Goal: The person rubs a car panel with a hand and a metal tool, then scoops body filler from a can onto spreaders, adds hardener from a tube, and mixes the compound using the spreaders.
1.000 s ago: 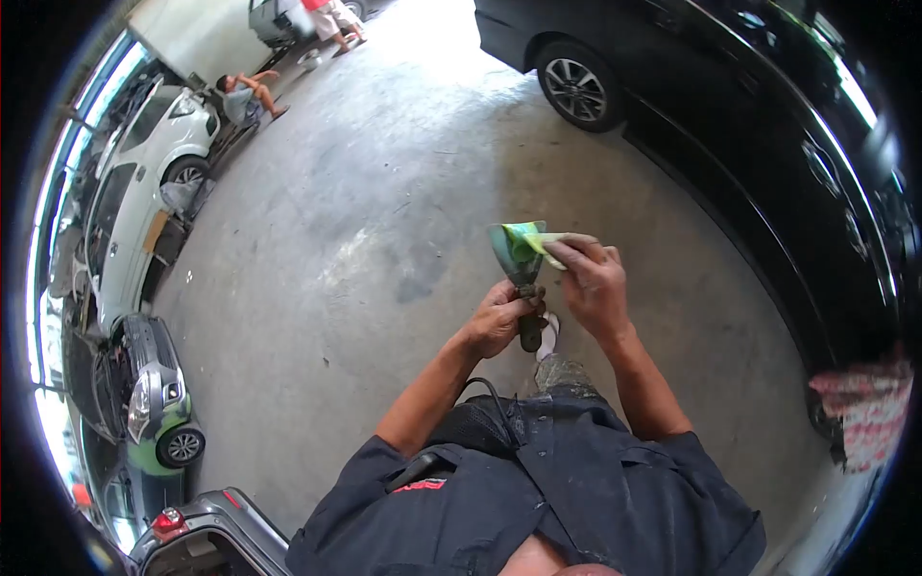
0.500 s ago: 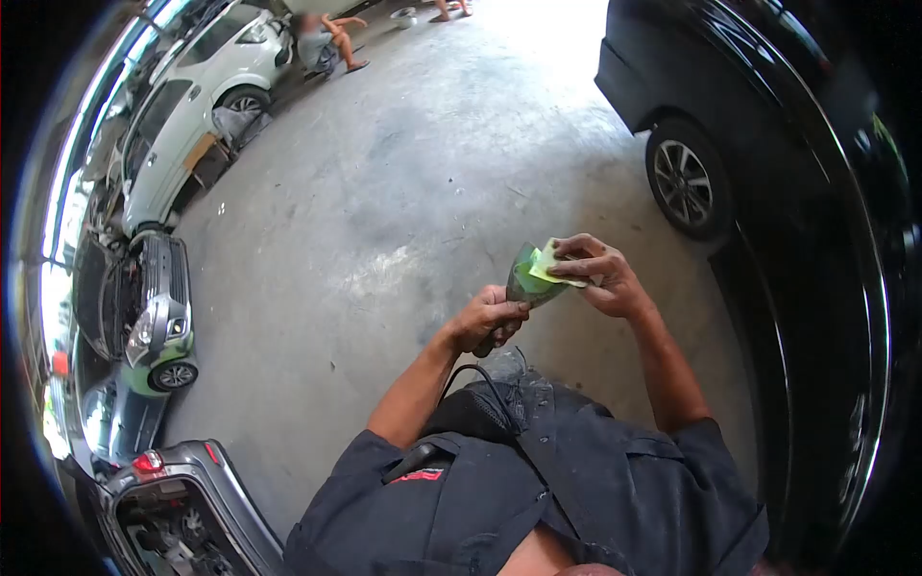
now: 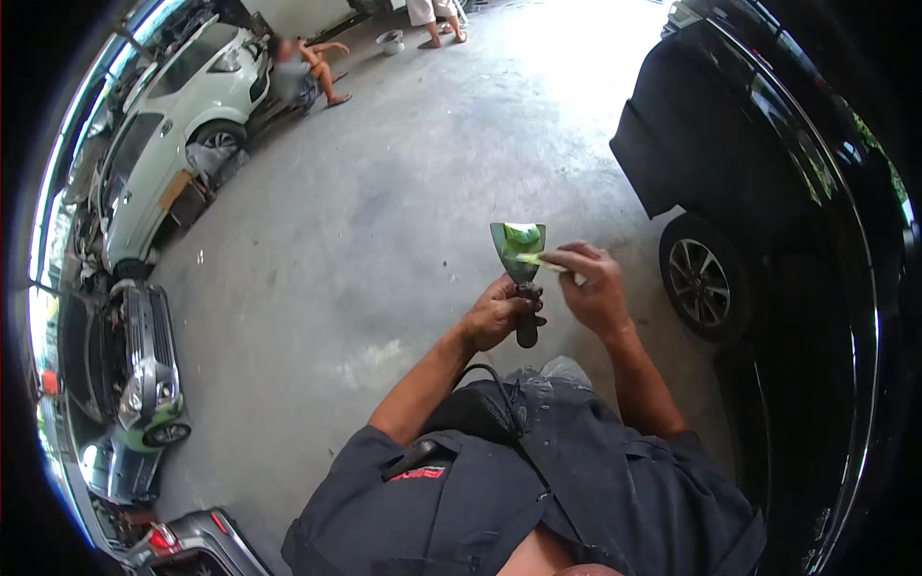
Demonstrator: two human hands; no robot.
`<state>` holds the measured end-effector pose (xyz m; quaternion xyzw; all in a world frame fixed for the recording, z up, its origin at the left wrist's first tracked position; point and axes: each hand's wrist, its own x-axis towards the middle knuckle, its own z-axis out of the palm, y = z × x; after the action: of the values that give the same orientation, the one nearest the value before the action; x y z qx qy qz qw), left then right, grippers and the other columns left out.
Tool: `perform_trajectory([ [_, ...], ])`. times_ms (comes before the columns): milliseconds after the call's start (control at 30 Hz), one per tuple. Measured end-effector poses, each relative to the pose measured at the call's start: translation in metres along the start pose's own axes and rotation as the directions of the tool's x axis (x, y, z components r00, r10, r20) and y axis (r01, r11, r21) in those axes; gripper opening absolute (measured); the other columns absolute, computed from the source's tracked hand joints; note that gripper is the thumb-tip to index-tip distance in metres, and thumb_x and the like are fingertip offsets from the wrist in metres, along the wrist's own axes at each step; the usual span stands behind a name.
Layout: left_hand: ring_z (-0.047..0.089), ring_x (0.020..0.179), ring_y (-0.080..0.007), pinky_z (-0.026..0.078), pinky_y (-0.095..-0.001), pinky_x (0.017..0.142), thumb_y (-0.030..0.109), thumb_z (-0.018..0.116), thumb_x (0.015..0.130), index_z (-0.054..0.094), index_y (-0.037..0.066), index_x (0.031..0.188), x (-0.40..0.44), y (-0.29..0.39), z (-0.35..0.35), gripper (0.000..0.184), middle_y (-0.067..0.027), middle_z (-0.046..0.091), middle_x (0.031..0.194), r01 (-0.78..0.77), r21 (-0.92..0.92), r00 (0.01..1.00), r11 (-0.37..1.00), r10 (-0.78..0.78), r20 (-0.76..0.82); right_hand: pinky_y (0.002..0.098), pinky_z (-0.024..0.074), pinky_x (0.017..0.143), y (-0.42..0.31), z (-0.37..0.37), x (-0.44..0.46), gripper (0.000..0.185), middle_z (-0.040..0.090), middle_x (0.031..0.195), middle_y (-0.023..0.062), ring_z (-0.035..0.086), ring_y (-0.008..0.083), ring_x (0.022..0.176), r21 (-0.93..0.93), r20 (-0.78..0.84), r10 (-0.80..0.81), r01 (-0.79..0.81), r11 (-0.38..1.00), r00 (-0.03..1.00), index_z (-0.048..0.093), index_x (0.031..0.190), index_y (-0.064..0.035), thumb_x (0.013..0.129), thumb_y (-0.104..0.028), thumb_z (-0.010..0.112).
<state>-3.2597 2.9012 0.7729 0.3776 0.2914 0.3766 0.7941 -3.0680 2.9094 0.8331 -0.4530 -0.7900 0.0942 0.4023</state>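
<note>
My left hand (image 3: 495,315) is wrapped round the dark handle of a putty knife (image 3: 526,332), whose wide blade points away from me. Yellow-green putty (image 3: 521,234) lies on the blade, mostly toward its far edge. Between the fingers and thumb of my right hand (image 3: 597,291) is a thin, pale yellow spreader (image 3: 552,265), seen nearly edge-on. Its putty-smeared tip is at the right side of the blade; whether it touches the metal I cannot tell.
A black car (image 3: 797,317) stands close on my right. Along the left are a white car (image 3: 144,163), a grey car with its front exposed (image 3: 149,355) and another vehicle (image 3: 206,538). Farther off, a person (image 3: 307,72) sits near a bucket (image 3: 390,41); another person's legs (image 3: 437,19) show.
The putty knife has turned from tilted to nearly upright in view, its blade facing me. My right hand has drawn the spreader lower on the blade, and the view has shifted slightly.
</note>
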Motion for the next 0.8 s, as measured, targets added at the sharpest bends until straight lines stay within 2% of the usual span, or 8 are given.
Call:
perform_trajectory([
  [67,0.059,0.095,-0.0177,0.055,-0.0409,0.085,0.002,0.056,0.089,0.043,0.008,0.129,0.034,0.018,-0.018,0.042,-0.0038,0.055,0.104,0.065,-0.105,0.998,0.992,-0.065,0.011,0.0357,0.045,0.075,0.022,0.014,0.036,0.035,0.065,0.104,0.0047,0.065,0.0208,0.086,0.101,-0.048,0.109,-0.104,0.99,0.993,0.07,0.106,-0.019,0.076,-0.003,0.06],
  [200,0.06,0.092,-0.0163,0.054,-0.0374,0.083,0.006,0.058,0.089,0.044,0.007,0.127,0.1,0.066,-0.053,0.04,-0.0031,0.056,0.1,0.012,0.117,0.999,0.993,-0.006,-0.053,0.034,0.0507,0.076,0.056,0.052,0.108,0.038,0.067,0.097,0.0106,0.066,0.0238,0.09,-0.063,-0.001,-0.061,0.061,0.996,0.998,0.073,0.102,-0.0118,0.074,0.008,0.057],
  [267,0.059,0.087,-0.0139,0.053,-0.0344,0.079,0.011,0.059,0.091,0.044,0.006,0.127,0.143,0.083,-0.085,0.04,-0.003,0.056,0.096,-0.011,0.066,0.999,0.998,0.015,-0.052,0.0327,0.0504,0.074,0.093,0.051,0.156,0.037,0.068,0.091,0.0094,0.067,0.0218,0.085,0.486,0.109,0.1,-0.141,0.863,0.989,0.073,0.098,-0.0083,0.073,0.01,0.055],
  [333,0.055,0.084,-0.0118,0.05,-0.0296,0.078,0.012,0.057,0.092,0.046,0.005,0.121,0.158,0.099,-0.097,0.031,-0.0027,0.054,0.095,0.033,0.058,0.998,0.998,-0.03,-0.063,0.0303,0.0521,0.079,0.116,0.042,0.184,0.043,0.068,0.094,0.0129,0.067,0.0237,0.088,0.58,-0.02,-0.019,0.027,0.814,1.0,0.073,0.102,-0.0047,0.07,0.014,0.051],
  [400,0.054,0.07,-0.0098,0.049,-0.0263,0.065,0.02,0.06,0.093,0.052,0.005,0.109,0.198,0.133,-0.117,0.024,-0.0009,0.055,0.082,-0.003,0.006,0.995,1.0,0.004,-0.097,0.0323,0.0508,0.085,0.152,0.045,0.239,0.05,0.066,0.105,0.0142,0.064,0.0249,0.098,0.631,0.085,-0.005,-0.049,0.775,0.996,0.072,0.107,-0.0064,0.068,0.014,0.049],
  [467,0.05,0.056,-0.0087,0.043,-0.0244,0.051,0.025,0.062,0.091,0.055,0.005,0.095,0.231,0.171,-0.143,0.022,0.001,0.052,0.068,0.217,0.167,0.975,0.962,-0.204,-0.093,0.0348,0.0476,0.093,0.194,0.069,0.289,0.054,0.061,0.117,0.0149,0.059,0.0266,0.111,0.75,0.204,-0.146,-0.058,0.659,0.968,0.072,0.11,-0.0097,0.067,0.011,0.048],
  [500,0.044,0.046,-0.0077,0.037,-0.0239,0.042,0.028,0.063,0.091,0.056,0.004,0.085,0.247,0.183,-0.145,0.026,0.0023,0.048,0.059,0.161,0.158,0.982,0.974,-0.142,-0.124,0.0371,0.0437,0.1,0.209,0.076,0.309,0.053,0.058,0.122,0.0152,0.054,0.0288,0.118,0.724,0.377,-0.168,-0.176,0.667,0.911,0.073,0.11,-0.0122,0.067,0.008,0.048],
  [800,0.046,0.047,-0.0079,0.038,-0.0236,0.046,0.019,0.061,0.092,0.059,0.001,0.087,0.403,0.283,-0.21,0.019,0.0011,0.048,0.057,-0.071,0.07,0.991,0.995,0.079,-0.11,0.0343,0.0529,0.082,0.355,0.114,0.474,0.031,0.064,0.107,0.0124,0.062,0.0237,0.101,0.505,0.273,0.003,-0.146,0.851,0.962,0.07,0.105,-0.0026,0.081,0.007,0.054],
])
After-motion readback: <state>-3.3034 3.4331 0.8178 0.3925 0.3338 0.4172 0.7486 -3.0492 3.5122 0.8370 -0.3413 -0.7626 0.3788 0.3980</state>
